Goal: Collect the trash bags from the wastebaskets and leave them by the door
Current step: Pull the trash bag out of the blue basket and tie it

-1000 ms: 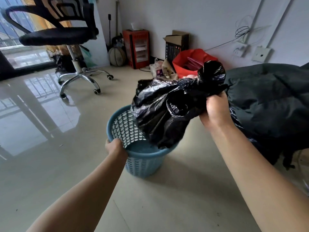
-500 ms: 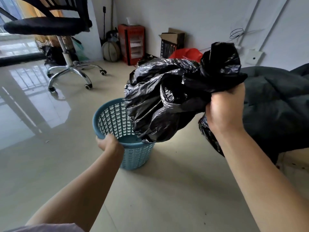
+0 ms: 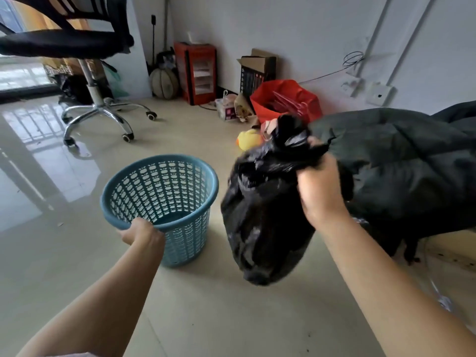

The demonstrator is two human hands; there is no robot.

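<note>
Two hands busy: basket in one, bag in the other

Far left, a black chair stands on the glossy floor with its chrome base near the window. My left hand grips the near rim of the blue basket, fingers curled over the edge; the basket stands upright on the floor, and I can see its bare bottom through the open top. Behind it, along the far wall, sit a ball, a red heater, a box and a red bag, with a yellow duck on the floor in front of them. Just right of the basket, clear of it and off the floor, hangs the black trash bag. My right hand is closed tight around its gathered neck, a tuft of plastic sticking up past my fist. Right of that hand lies a dark quilt, reaching the right edge.
</note>
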